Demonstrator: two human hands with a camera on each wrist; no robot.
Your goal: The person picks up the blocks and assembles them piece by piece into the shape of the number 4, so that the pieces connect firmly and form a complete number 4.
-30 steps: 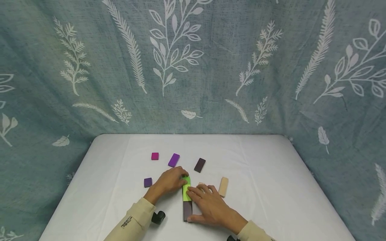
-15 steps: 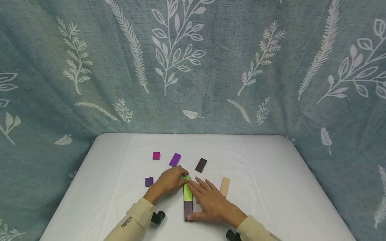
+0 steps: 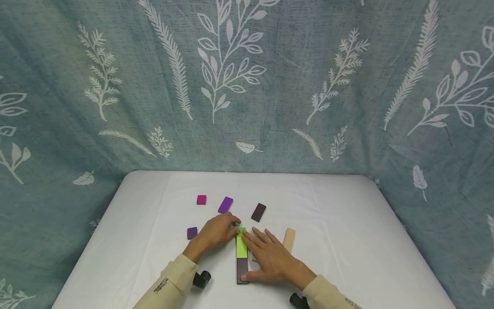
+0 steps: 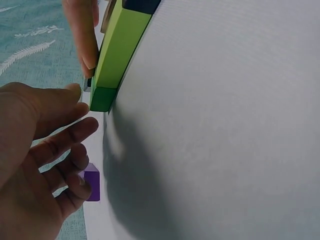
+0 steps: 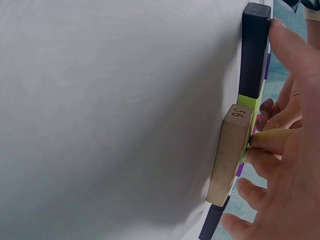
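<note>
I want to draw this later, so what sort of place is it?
It looks like an indoor tabletop play or puzzle spot, though I can't be sure. A leafy cloth hangs behind a white table, and coloured blocks lie on it.

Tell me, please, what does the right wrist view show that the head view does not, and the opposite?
Only the right wrist view shows the marking, which looks like 56, on the end of a wooden block.

Only the head view shows the whole square top of the magenta block, the print on the left sleeve and both far corners of the white table.

Both show the right hand, the left hand, the lime block and the dark block at the right thumb.
</note>
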